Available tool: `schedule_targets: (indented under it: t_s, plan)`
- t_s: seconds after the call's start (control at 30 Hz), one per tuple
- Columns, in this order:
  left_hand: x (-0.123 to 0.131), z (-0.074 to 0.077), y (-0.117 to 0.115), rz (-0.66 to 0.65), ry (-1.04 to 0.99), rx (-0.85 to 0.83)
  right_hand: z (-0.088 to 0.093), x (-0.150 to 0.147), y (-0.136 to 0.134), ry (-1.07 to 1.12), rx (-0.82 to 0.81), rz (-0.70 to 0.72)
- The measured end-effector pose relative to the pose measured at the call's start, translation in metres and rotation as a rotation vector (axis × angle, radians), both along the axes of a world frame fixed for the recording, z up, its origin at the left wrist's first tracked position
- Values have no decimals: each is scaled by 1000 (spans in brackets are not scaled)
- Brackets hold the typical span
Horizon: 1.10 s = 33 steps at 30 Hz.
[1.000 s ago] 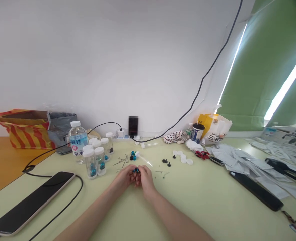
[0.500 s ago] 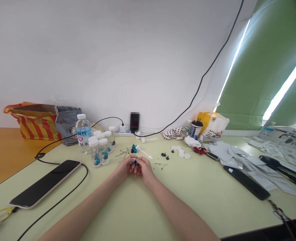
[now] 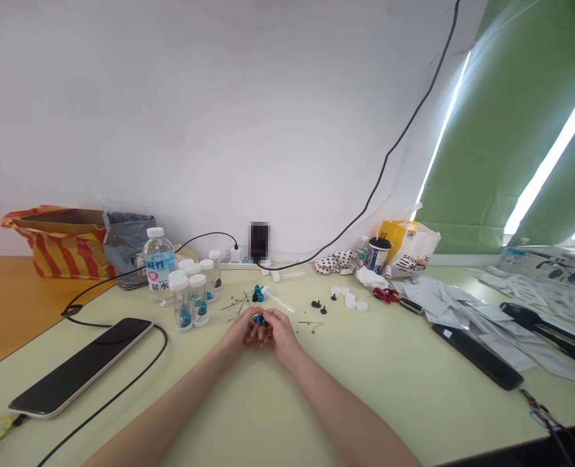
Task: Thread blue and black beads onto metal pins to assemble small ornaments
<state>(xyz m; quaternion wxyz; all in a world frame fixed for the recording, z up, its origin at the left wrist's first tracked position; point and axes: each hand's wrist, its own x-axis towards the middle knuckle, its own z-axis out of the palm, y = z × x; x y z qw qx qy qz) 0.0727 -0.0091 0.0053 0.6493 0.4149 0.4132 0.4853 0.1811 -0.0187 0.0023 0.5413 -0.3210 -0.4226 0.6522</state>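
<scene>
My left hand (image 3: 243, 332) and my right hand (image 3: 278, 331) meet at the middle of the pale green table (image 3: 317, 389), fingers pinched together around a small blue bead piece (image 3: 258, 319). Just beyond them lie more blue and black beads (image 3: 257, 294), thin metal pins (image 3: 236, 303) and a clear tube (image 3: 278, 301). Several white-capped vials (image 3: 190, 298) holding blue beads stand to the left of my hands.
A water bottle (image 3: 158, 266), a striped bag (image 3: 61, 240) and a grey bag sit back left. A dark tablet (image 3: 80, 366) with a black cable lies at the left. White caps (image 3: 350, 300), red scissors (image 3: 385, 294), a cup, papers and black devices fill the right side.
Both hands stay pinched on the small blue piece; only the head view has shifted slightly.
</scene>
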Motion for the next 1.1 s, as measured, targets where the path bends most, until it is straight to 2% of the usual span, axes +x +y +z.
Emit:
schedule_targets:
  t_s: [0.47, 0.8, 1.1]
  plan:
    - [3, 4, -5, 42, 83, 165, -3, 0, 3, 5, -10, -9]
    - [3, -5, -2, -11, 168, 115, 0, 3, -2, -15, -14, -24]
    - [2, -8, 3, 38, 117, 113, 1, 5, -1, -11, 15, -83]
